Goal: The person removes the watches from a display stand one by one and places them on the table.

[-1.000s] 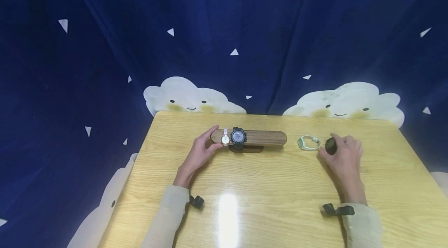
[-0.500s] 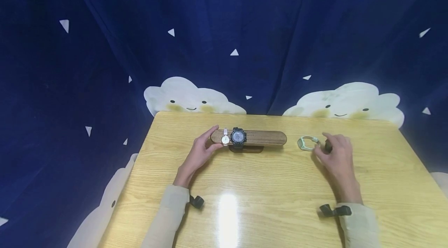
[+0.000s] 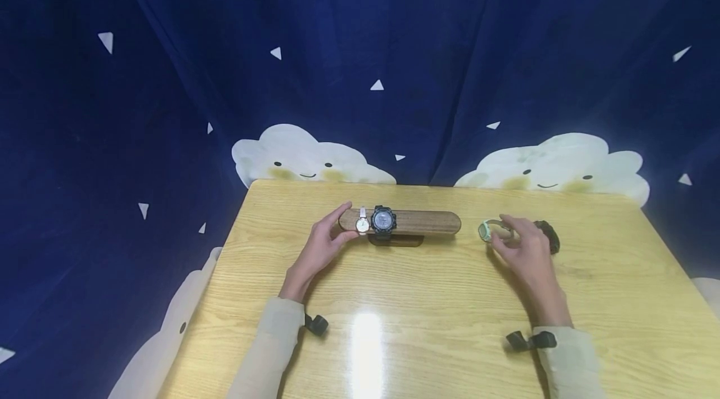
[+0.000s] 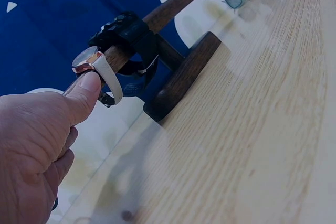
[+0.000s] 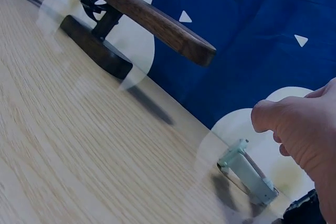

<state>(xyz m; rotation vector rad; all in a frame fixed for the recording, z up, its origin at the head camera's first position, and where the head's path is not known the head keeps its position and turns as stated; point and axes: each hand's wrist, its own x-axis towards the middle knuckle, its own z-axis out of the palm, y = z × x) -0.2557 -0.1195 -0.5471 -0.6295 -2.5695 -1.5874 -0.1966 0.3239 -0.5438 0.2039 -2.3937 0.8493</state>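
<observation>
My left hand [image 3: 323, 242] grips the left end of a wooden watch stand [image 3: 430, 222], its thumb close to a white-strapped watch [image 3: 362, 224] on the bar. Beside that watch sits a chunky black watch [image 3: 383, 219], also strapped round the bar. My right hand [image 3: 527, 250] hangs over a mint-green watch [image 3: 484, 231] that stands on the table; the right wrist view shows the thumb apart from the green watch [image 5: 249, 174]. Its other fingers are partly hidden there. A dark watch [image 3: 548, 237] lies just right of the right hand, partly covered by it.
The stand's dark foot [image 4: 181, 77] rests on the light wooden table [image 3: 427, 311]. A blue curtain [image 3: 360, 74] with white clouds and triangles hangs behind the table's back edge. Small black cameras sit at both wrists.
My right hand has left the dark watch and moved left to the mint-green watch. The dark watch now shows to the right of the hand. The left hand stays on the stand.
</observation>
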